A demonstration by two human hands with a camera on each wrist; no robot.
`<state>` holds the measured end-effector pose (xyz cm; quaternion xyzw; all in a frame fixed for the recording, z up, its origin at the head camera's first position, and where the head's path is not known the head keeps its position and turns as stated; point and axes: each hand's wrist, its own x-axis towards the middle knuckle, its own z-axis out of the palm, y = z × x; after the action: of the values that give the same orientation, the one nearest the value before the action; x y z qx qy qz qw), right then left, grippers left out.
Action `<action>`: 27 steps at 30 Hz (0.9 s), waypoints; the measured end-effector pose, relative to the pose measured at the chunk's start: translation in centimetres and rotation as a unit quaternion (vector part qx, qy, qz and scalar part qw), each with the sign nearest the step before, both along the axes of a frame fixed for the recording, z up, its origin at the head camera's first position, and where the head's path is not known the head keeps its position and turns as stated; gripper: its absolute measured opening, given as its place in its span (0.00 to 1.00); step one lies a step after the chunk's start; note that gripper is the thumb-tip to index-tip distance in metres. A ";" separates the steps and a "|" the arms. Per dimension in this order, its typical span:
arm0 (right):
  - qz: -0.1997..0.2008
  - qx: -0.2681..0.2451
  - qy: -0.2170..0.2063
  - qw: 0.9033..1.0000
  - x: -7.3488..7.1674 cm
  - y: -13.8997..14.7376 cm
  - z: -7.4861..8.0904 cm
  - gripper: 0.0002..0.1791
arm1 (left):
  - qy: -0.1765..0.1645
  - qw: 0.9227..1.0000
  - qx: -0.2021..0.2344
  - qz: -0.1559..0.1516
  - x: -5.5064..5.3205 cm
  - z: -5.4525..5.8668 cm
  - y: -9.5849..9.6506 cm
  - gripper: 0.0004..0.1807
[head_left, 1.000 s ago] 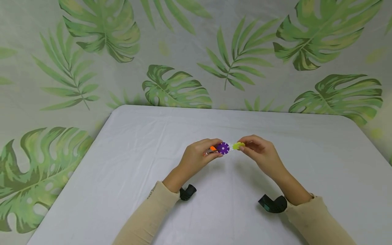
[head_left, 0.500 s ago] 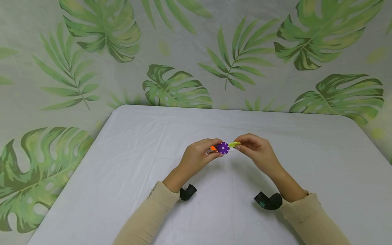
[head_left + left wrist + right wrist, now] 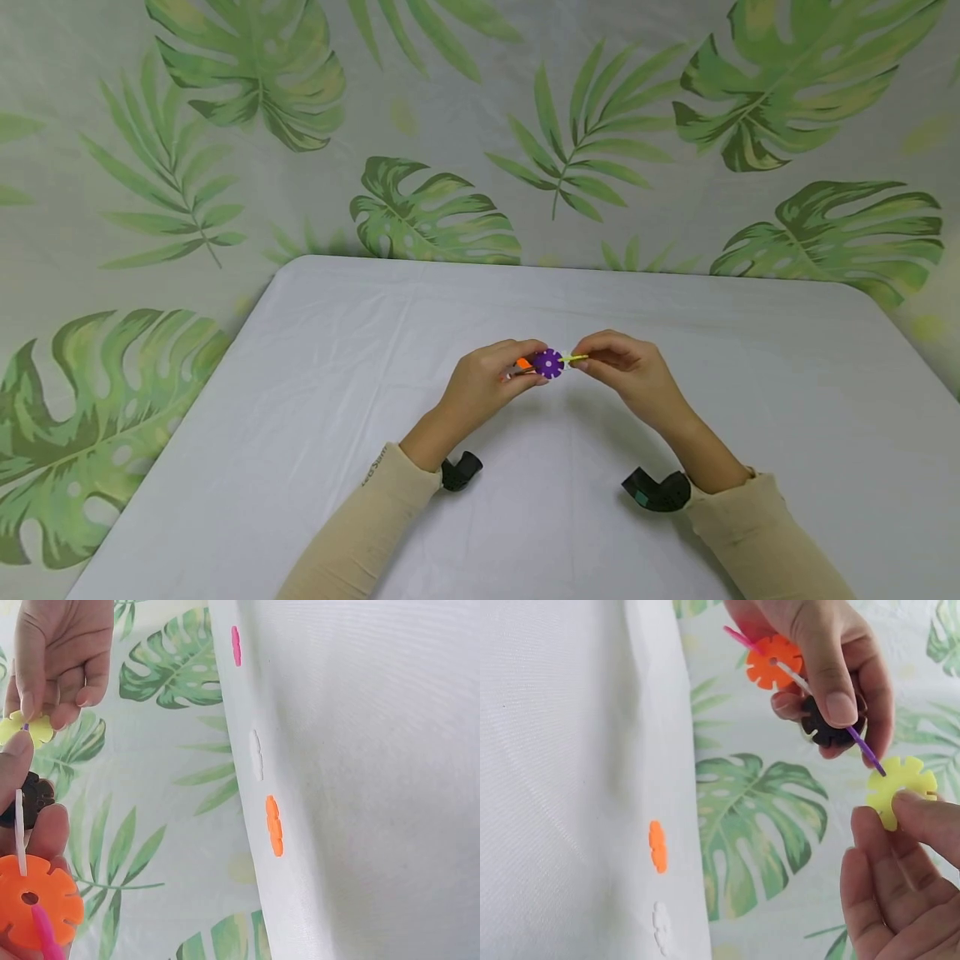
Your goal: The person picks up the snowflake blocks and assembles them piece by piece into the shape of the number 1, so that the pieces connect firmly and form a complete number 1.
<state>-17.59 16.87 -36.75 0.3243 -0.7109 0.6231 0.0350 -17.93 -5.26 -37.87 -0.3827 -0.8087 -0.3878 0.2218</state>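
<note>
My left hand (image 3: 480, 375) grips a chain of interlocking notched discs by its thumb and fingers. In the right wrist view the chain runs from a pink disc (image 3: 739, 635) through an orange disc (image 3: 761, 671), a white disc (image 3: 799, 679) and a black disc (image 3: 821, 727) to a purple disc (image 3: 866, 746). The left thumb covers part of the black one. My right hand (image 3: 630, 367) pinches a yellow disc (image 3: 919, 776) between thumb and fingers. Its notched rim meets the purple disc's edge, the two standing at an angle to each other.
On the white tablecloth (image 3: 420, 333) lie a pink disc (image 3: 237, 646), a white disc (image 3: 256, 755) and an orange disc (image 3: 274, 826), near one edge in the left wrist view. A leaf-print cloth (image 3: 442, 208) hangs behind the table.
My right hand has moved left, bringing the yellow disc up to the purple one. The yellow disc has turned edge-on in the head view. My left hand has stayed nearly still.
</note>
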 end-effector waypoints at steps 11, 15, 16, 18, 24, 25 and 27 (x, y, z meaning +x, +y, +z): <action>-0.066 0.048 0.063 0.995 -0.1 0.2 -0.2 0.10 | 0.002 1.000 -0.004 -0.010 0.2 0.3 0.1 0.19; -0.059 0.049 0.070 0.995 0.0 0.3 -0.1 0.10 | 0.003 1.000 -0.009 -0.017 0.3 0.4 0.1 0.19; -0.057 0.048 0.072 0.995 0.0 0.3 -0.1 0.10 | 0.004 1.000 -0.009 -0.020 0.4 0.5 0.1 0.19; -0.053 0.043 0.074 0.995 0.0 0.2 -0.2 0.10 | 0.006 1.000 -0.011 -0.023 0.4 0.5 0.1 0.19; -0.048 0.037 0.084 0.995 0.1 0.1 -0.2 0.11 | 0.011 1.000 -0.010 -0.026 0.5 0.6 0.1 0.18; -0.048 0.038 0.084 0.995 0.1 0.1 -0.1 0.11 | 0.010 1.000 -0.009 -0.027 0.5 0.6 0.1 0.18; -0.048 0.043 0.084 0.994 0.2 0.1 0.0 0.11 | 0.009 1.000 -0.008 -0.028 0.5 0.6 0.1 0.18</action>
<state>-17.38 16.93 -36.79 0.3425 -0.7463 0.5600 0.1102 -17.42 -5.11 -37.26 -0.4106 -0.7988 -0.3838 0.2144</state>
